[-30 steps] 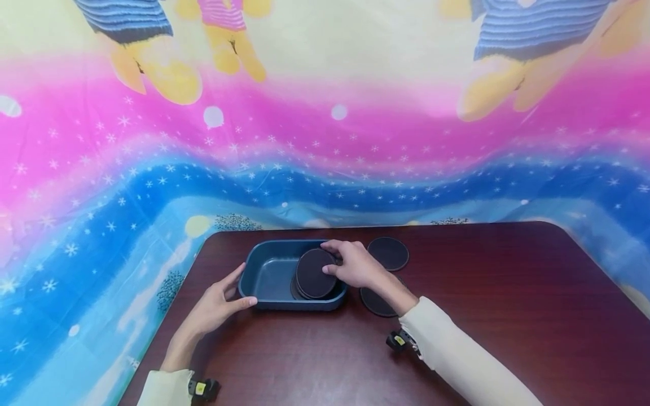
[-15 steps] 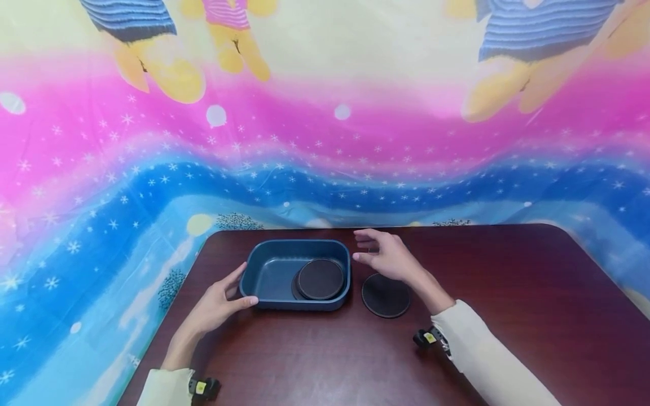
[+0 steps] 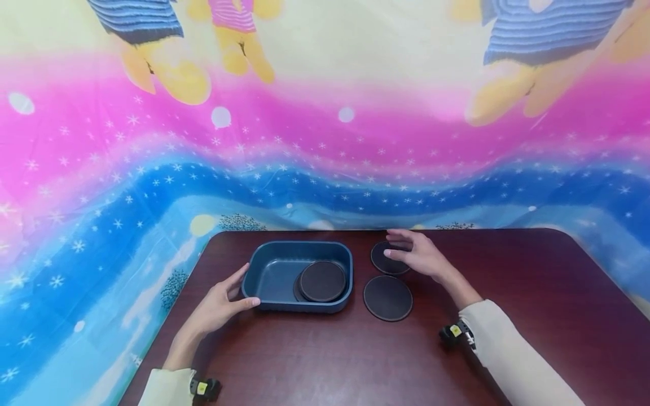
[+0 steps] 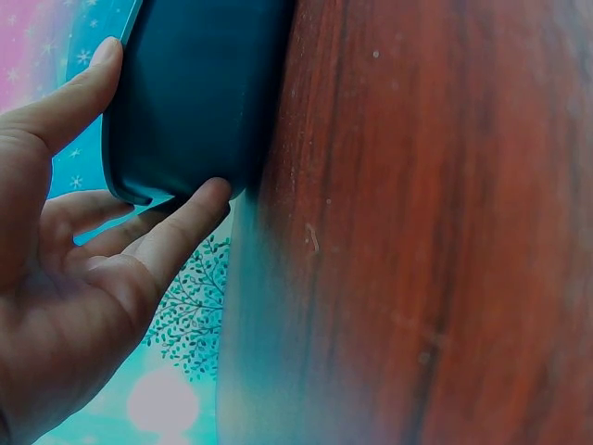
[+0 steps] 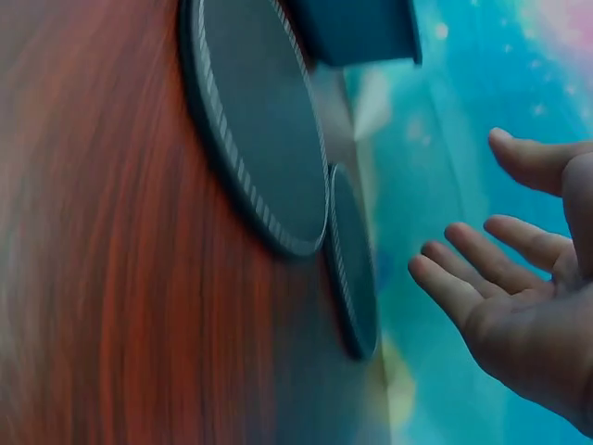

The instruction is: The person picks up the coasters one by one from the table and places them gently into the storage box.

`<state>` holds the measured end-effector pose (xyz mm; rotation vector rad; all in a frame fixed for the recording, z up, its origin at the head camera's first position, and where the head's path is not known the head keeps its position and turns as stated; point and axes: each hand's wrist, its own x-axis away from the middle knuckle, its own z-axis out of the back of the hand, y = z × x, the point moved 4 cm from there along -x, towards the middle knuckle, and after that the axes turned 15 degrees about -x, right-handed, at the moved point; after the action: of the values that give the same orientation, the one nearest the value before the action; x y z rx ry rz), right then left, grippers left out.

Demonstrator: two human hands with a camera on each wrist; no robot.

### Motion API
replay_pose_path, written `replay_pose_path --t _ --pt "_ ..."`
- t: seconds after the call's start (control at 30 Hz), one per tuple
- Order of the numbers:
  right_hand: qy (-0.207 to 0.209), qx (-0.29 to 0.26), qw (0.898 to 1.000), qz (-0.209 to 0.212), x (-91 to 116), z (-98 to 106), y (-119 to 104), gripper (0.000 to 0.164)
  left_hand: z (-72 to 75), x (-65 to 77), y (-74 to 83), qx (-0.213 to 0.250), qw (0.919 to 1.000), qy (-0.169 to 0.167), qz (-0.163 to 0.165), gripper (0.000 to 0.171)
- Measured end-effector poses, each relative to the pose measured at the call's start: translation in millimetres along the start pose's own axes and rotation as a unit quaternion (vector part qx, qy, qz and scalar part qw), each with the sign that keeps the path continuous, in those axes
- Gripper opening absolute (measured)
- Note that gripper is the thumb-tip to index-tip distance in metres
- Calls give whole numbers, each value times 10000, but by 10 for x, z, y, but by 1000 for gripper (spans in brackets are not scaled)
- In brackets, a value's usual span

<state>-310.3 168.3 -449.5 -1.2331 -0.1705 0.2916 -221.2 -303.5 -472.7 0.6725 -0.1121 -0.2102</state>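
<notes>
The far disc (image 3: 384, 263) lay flat on the table (image 3: 538, 287), just beyond the near disc (image 3: 388, 298). Above it hovered the right hand (image 3: 425, 255), fingers parted, holding nothing. The step looked like reaching for that disc; lifting it would probably have called for fingertips under its thin rim. Leftward stood the tray (image 3: 304, 307), a stack (image 3: 323, 281) of at least 2 discs at its right end. The left hand (image 3: 217, 304), fingers spread, rested against its left end. The table's back edge ran close behind; wide room stretched rightward.

An upright, dark-blue rectangular tub (image 3: 274, 276) held stacked round black coasters (image 3: 322, 281) in its right end; beside it, a near coaster (image 3: 388, 298) and a far coaster (image 3: 382, 263) lay flat.
</notes>
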Motion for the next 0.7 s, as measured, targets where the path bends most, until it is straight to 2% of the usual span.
replay_pose_path --t 0.23,0.43,0.7 --pt "-66 630 9979 112 -77 195 188 77 16 2 -16 35 10000 26 -8 98" --pt "-166 1333 9906 239 -154 245 301 84 16 2 -24 68 10000 14 -14 98" --pt "-510 1178 9915 221 -254 275 383 85 8 5 -20 102 9999 4 -52 99"
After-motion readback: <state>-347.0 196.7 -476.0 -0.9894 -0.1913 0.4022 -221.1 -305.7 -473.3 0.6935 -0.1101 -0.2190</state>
